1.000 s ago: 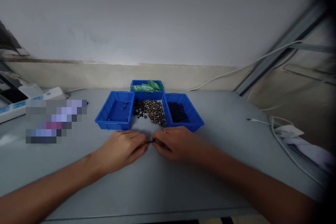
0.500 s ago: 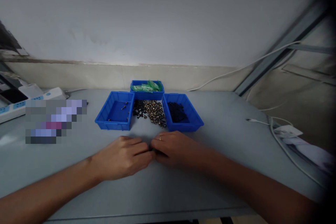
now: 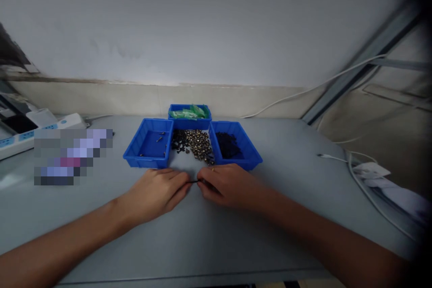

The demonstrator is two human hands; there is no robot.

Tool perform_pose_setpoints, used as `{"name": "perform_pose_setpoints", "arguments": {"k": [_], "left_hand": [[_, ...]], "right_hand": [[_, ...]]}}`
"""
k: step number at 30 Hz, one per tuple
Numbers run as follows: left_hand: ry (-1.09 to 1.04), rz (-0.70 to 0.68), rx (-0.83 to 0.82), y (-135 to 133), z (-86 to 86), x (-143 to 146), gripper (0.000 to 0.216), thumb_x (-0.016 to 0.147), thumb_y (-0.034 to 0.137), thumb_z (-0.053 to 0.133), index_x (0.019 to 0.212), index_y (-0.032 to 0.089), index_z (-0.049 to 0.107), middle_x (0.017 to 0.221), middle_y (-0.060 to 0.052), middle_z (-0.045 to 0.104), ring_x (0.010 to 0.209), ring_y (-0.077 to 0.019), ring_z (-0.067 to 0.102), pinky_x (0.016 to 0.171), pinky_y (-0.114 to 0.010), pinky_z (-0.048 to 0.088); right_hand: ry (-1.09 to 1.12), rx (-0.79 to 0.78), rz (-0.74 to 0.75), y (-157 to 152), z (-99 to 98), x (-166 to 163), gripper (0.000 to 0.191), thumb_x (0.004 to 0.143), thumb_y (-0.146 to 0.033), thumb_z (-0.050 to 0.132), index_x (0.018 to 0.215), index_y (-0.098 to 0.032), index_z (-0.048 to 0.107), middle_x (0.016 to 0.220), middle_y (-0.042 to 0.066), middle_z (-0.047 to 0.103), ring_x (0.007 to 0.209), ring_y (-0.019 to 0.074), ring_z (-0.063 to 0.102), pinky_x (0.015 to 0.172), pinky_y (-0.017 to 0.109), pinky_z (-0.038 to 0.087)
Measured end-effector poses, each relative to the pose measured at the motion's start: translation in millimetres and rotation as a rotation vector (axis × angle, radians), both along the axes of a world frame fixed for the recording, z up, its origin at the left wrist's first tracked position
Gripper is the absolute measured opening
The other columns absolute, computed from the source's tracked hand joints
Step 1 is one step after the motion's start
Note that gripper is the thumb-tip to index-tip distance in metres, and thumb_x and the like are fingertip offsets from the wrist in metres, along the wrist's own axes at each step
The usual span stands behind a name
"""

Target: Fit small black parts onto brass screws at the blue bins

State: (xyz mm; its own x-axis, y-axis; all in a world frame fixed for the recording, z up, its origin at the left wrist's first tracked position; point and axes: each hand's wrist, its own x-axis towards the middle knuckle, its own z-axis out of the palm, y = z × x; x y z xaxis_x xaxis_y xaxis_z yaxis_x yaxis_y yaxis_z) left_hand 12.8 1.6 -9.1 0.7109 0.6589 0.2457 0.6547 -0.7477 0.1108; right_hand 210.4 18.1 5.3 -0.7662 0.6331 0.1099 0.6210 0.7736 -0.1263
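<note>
Between my two hands runs a thin dark piece (image 3: pixel 194 182), small and partly covered by the fingers, so its kind cannot be told. My left hand (image 3: pixel 160 191) pinches one end of it, and my right hand (image 3: pixel 229 184), with a ring on one finger, pinches the other. Just beyond the fingers lies a heap of brass-coloured metal parts (image 3: pixel 201 145), with small black parts (image 3: pixel 180 139) at its left side. The left blue bin (image 3: pixel 148 162) holds a few small brass-coloured pieces. In the right blue bin (image 3: pixel 251 159) is a pile of black pieces (image 3: pixel 227 144).
A third blue bin (image 3: pixel 194 123) with green plastic bags (image 3: pixel 192 112) stands at the back by the wall. On the left are a white power strip (image 3: pixel 72 121) and a pixelated object (image 3: pixel 72 157). White cables (image 3: pixel 364 193) lie at the right.
Both hands have moved slightly away from me, toward the bins. Their fingertips have drawn a little apart, and the thin dark piece now shows between them.
</note>
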Motion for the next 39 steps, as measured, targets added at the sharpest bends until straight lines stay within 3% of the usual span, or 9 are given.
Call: {"name": "perform_pose_setpoints", "arguments": {"k": [7, 10, 24, 32, 39], "left_hand": [[-0.002, -0.009, -0.058, 1, -1.3, 1, 0.025, 0.090, 0.025, 0.032, 0.077, 0.016, 0.052, 0.066, -0.001, 0.055, 0.060, -0.0133, 0.053, 0.057, -0.027, 0.041], [0.003, 0.005, -0.058, 1, -1.6, 1, 0.027, 0.090, 0.026, 0.030, 0.081, 0.015, 0.052, 0.068, -0.002, 0.056, 0.061, -0.0141, 0.054, 0.058, -0.028, 0.041], [-0.054, 0.027, 0.011, 0, 0.5, -1, 0.022, 0.088, 0.024, 0.034, 0.077, 0.015, 0.051, 0.064, -0.001, 0.055, 0.058, -0.0133, 0.055, 0.053, -0.026, 0.039], [-0.085, -0.088, 0.153, -5, 0.8, 1, 0.025, 0.089, 0.022, 0.034, 0.076, 0.015, 0.055, 0.064, -0.001, 0.054, 0.059, -0.0123, 0.052, 0.055, -0.025, 0.041], [-0.051, -0.150, 0.223, -3, -0.7, -1, 0.022, 0.088, 0.022, 0.037, 0.076, 0.015, 0.055, 0.065, -0.001, 0.054, 0.059, -0.0125, 0.050, 0.054, -0.025, 0.041]], "right_hand": [[0.031, 0.004, 0.016, -1, -1.5, 1, 0.022, 0.084, -0.033, 0.039, 0.089, -0.017, 0.052, 0.072, 0.002, 0.061, 0.065, 0.0144, 0.057, 0.058, 0.025, 0.036], [0.037, 0.012, 0.006, -1, -1.4, 1, 0.018, 0.083, -0.027, 0.041, 0.093, -0.018, 0.051, 0.076, 0.002, 0.062, 0.068, 0.0148, 0.057, 0.060, 0.025, 0.036], [-0.023, 0.070, -0.028, 2, -3.7, 0, 0.018, 0.085, -0.026, 0.039, 0.078, -0.017, 0.052, 0.067, 0.000, 0.060, 0.059, 0.0125, 0.055, 0.053, 0.025, 0.033], [-0.038, 0.069, 0.092, 1, -13.4, -2, 0.026, 0.086, -0.024, 0.033, 0.076, -0.019, 0.057, 0.067, 0.003, 0.062, 0.057, 0.0153, 0.054, 0.050, 0.028, 0.034], [-0.044, 0.039, 0.068, -1, -9.3, -2, 0.019, 0.082, -0.021, 0.039, 0.072, -0.018, 0.055, 0.065, 0.002, 0.060, 0.057, 0.0148, 0.053, 0.051, 0.027, 0.035]]}}
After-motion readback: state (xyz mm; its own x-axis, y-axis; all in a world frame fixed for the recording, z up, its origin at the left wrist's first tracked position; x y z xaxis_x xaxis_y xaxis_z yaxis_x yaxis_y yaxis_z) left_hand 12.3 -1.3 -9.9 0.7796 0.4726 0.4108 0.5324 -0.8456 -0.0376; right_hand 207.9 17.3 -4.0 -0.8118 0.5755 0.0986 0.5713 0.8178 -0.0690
